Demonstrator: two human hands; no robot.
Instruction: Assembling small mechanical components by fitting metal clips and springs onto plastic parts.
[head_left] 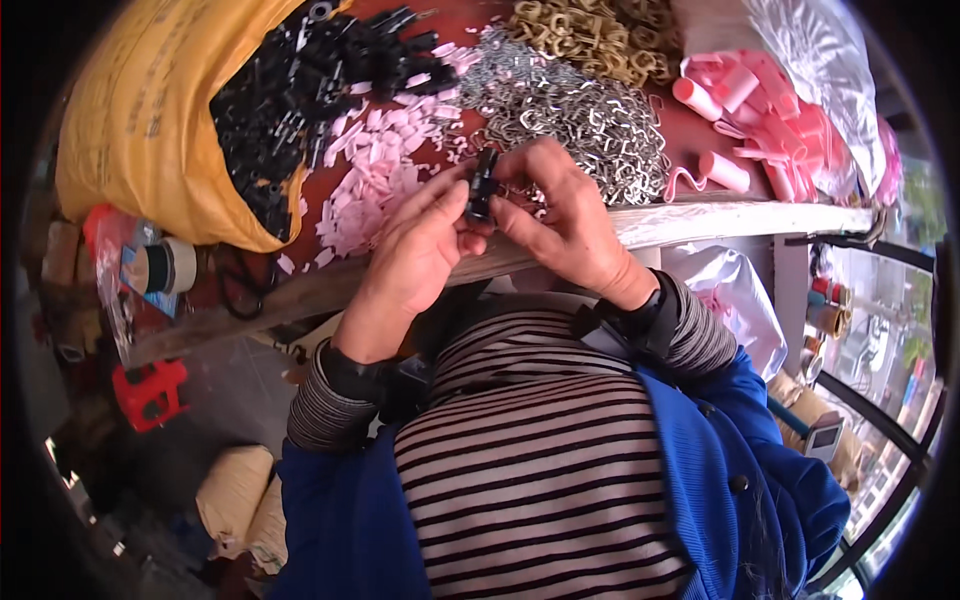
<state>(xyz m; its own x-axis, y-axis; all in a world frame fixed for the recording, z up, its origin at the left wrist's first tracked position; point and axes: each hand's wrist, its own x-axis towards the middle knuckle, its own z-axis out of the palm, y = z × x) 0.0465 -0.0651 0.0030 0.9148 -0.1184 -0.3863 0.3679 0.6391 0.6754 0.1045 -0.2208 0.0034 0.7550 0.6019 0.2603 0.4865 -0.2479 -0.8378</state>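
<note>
Striped shirt (540, 450) nearest, left hand (415, 250) and right hand (565, 220) grips closed on black clip (482, 185) between fingertips

Soft daylight, strong fisheye bend

Even, bright light falls from about two o'clock, where windows glow pale and washed out. Glare whitens the clear plastic bag (820, 60) at one o'clock. Shadows stay faint. Straight edges curve toward a black rim; the outer ring blurs, while the centre stays fairly sharp.

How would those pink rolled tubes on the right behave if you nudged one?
The pink rolled tubes look like thin coiled strip, so probably light and squashable. Being round, one lying on the wooden table would likely roll. Loose ends curl out, hinting they may unwind.
</note>
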